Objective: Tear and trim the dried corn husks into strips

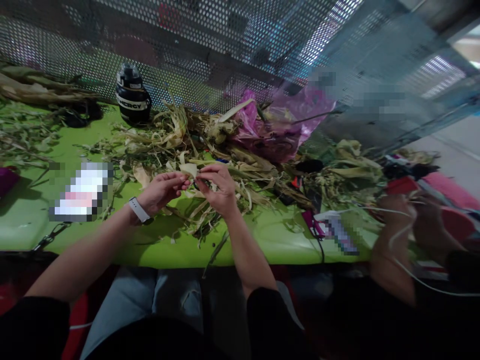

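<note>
Both my hands meet above the front middle of the green table [168,252]. A pale, dry piece of corn husk [188,169] is between them. My left hand [162,189], with a white-strapped watch on its wrist, pinches the husk's near left edge. From the other side, the fingertips of my right hand [219,189] are closed on the husk's right end. Its lower part is hidden by my fingers. Loose dry husk strips and plant scraps [198,215] lie under and behind both hands.
A dark bottle [133,95] stands at the back left, before a perforated metal screen [210,50]. A pink plastic bag [277,125] lies behind the husk heap. Phones [82,192] lie on both sides. At right, another person's hands [397,215] are near a white cable.
</note>
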`<action>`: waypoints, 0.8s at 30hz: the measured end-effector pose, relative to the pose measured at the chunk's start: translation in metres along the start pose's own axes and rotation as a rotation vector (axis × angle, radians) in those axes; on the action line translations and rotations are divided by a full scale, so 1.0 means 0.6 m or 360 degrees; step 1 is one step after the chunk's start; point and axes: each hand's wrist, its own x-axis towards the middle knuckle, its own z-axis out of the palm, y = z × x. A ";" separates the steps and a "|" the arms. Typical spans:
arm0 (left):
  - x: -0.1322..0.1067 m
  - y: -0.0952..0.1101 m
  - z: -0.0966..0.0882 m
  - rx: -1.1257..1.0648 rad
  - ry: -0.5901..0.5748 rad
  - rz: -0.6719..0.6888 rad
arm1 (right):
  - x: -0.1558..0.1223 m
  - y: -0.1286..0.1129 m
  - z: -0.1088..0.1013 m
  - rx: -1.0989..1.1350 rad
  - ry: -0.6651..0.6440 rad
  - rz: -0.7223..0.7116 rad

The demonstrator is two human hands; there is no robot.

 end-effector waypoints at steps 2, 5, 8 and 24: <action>-0.002 0.004 0.001 -0.0054 -0.0019 -0.0041 | 0.001 -0.001 0.000 -0.0076 -0.0105 -0.0055; -0.004 0.004 0.002 -0.0090 -0.0057 -0.0100 | -0.001 0.002 0.004 -0.0115 -0.0149 -0.0043; -0.003 0.002 0.001 -0.0101 -0.0116 -0.0137 | -0.003 0.005 0.008 -0.0098 -0.0121 -0.0053; -0.009 0.003 0.009 -0.0188 -0.0068 -0.0205 | -0.009 0.010 0.019 -0.0068 -0.0009 -0.0085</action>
